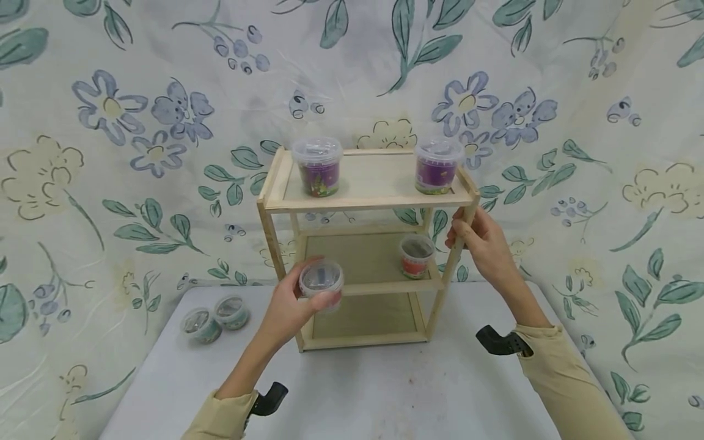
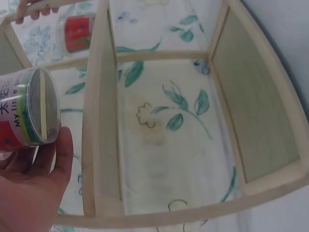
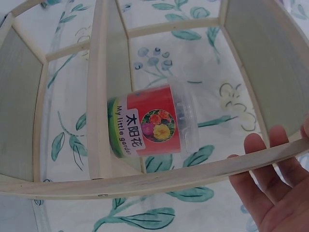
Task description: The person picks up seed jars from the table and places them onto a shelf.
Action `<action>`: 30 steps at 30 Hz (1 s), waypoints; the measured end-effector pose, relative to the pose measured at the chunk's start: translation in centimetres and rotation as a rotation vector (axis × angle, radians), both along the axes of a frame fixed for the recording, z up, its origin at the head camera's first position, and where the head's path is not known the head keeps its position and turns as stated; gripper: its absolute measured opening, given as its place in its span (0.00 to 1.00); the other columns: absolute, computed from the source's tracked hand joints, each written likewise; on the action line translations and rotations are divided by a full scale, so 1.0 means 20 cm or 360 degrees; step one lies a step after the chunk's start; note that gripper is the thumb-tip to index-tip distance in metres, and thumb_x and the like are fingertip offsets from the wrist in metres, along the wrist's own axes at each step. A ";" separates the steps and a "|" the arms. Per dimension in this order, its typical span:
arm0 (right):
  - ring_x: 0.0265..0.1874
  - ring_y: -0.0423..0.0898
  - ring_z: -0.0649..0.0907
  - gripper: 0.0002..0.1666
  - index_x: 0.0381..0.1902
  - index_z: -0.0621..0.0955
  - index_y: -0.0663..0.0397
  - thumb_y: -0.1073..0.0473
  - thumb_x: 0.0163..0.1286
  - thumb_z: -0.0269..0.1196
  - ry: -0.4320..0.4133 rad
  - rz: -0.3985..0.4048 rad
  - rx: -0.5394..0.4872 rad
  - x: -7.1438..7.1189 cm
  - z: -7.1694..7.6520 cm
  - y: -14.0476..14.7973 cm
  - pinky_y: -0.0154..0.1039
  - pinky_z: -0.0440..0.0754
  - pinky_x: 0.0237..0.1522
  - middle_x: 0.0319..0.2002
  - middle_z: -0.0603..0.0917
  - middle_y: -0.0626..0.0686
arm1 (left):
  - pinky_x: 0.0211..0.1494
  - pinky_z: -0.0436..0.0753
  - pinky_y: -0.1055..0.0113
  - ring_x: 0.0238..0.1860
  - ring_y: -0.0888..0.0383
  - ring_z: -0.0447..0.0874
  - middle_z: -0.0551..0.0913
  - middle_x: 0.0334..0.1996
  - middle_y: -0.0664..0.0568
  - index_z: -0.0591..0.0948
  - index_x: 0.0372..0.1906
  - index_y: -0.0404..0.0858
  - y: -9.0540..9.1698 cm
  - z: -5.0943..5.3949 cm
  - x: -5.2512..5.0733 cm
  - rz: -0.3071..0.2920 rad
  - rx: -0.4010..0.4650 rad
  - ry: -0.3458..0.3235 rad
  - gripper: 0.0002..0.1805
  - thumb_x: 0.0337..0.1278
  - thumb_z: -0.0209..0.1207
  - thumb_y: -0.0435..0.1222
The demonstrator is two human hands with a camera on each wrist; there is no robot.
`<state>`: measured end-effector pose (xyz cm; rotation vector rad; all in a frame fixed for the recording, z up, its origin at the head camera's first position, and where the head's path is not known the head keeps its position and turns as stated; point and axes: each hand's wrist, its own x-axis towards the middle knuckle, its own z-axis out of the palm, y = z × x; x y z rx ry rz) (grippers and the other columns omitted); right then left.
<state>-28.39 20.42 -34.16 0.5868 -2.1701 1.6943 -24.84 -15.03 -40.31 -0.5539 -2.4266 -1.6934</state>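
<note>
My left hand [image 1: 297, 299] grips a small clear-lidded plastic tub [image 1: 321, 278] in front of the shelf's middle level. In the left wrist view its red "My little garden" label [image 2: 14, 113] shows. On the right, my right hand [image 1: 481, 241] holds the front right post of the wooden shelf rack [image 1: 352, 287], fingers curled round it below the top level. A red-labelled tub [image 1: 415, 260] stands upright at the right of the middle shelf; the right wrist view shows flowers on its label [image 3: 157, 121].
Two purple-labelled tubs, one left [image 1: 318, 174] and one right [image 1: 437, 171], stand on the top shelf. A pair of green-labelled tubs [image 1: 231, 313] sits on the white table [image 1: 352, 391] left of the rack. Behind it hangs a floral cloth [image 1: 352, 79].
</note>
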 end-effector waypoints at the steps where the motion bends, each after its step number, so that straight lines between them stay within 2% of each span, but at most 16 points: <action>1: 0.29 0.42 0.83 0.03 0.44 0.72 0.55 0.61 0.78 0.52 0.0002 -0.0001 0.0001 0.00 0.00 0.00 0.34 0.85 0.37 0.30 0.78 0.53 | 0.56 0.78 0.49 0.54 0.49 0.78 0.78 0.57 0.46 0.70 0.68 0.45 0.01 0.01 -0.02 0.0001 0.0006 -0.0008 0.36 0.53 0.67 0.43; 6: 0.29 0.43 0.83 0.03 0.44 0.72 0.54 0.61 0.78 0.52 0.0015 -0.0002 0.0002 0.00 0.00 0.01 0.35 0.85 0.37 0.30 0.79 0.54 | 0.56 0.79 0.51 0.56 0.48 0.77 0.76 0.58 0.44 0.69 0.70 0.45 0.07 0.05 -0.09 0.0048 0.0019 -0.0034 0.37 0.54 0.67 0.45; 11: 0.29 0.43 0.83 0.04 0.44 0.72 0.58 0.61 0.78 0.52 0.0019 0.0007 0.0001 0.00 0.00 0.00 0.35 0.85 0.37 0.30 0.79 0.54 | 0.54 0.79 0.52 0.55 0.47 0.77 0.77 0.57 0.44 0.69 0.69 0.45 0.11 0.06 -0.16 0.0149 0.0030 -0.0048 0.37 0.53 0.68 0.46; 14: 0.29 0.43 0.83 0.06 0.45 0.72 0.60 0.61 0.78 0.52 0.0017 0.0008 0.0005 0.00 0.00 0.00 0.34 0.85 0.37 0.30 0.79 0.54 | 0.53 0.79 0.52 0.55 0.47 0.77 0.77 0.57 0.45 0.69 0.69 0.47 0.13 0.06 -0.19 0.0226 0.0016 -0.0095 0.37 0.54 0.68 0.47; 21: 0.29 0.43 0.83 0.03 0.45 0.73 0.55 0.61 0.78 0.52 0.0017 0.0011 0.0008 0.00 -0.01 0.00 0.35 0.85 0.37 0.30 0.79 0.55 | 0.54 0.77 0.48 0.57 0.44 0.75 0.75 0.59 0.40 0.64 0.72 0.45 0.14 0.03 -0.23 0.0421 -0.0083 -0.0231 0.40 0.55 0.65 0.48; 25: 0.29 0.44 0.83 0.03 0.45 0.73 0.54 0.62 0.78 0.51 0.0028 0.0011 0.0004 0.00 -0.01 0.01 0.35 0.85 0.37 0.30 0.79 0.56 | 0.53 0.78 0.48 0.56 0.43 0.76 0.75 0.59 0.39 0.61 0.73 0.44 0.14 0.02 -0.24 0.0453 -0.0117 -0.0263 0.41 0.56 0.63 0.49; 30: 0.29 0.43 0.83 0.03 0.45 0.73 0.53 0.62 0.78 0.51 0.0029 0.0013 0.0012 0.00 -0.01 0.01 0.34 0.85 0.37 0.30 0.79 0.55 | 0.53 0.78 0.48 0.56 0.43 0.76 0.74 0.59 0.39 0.58 0.74 0.44 0.14 0.02 -0.24 0.0431 -0.0137 -0.0296 0.42 0.58 0.62 0.49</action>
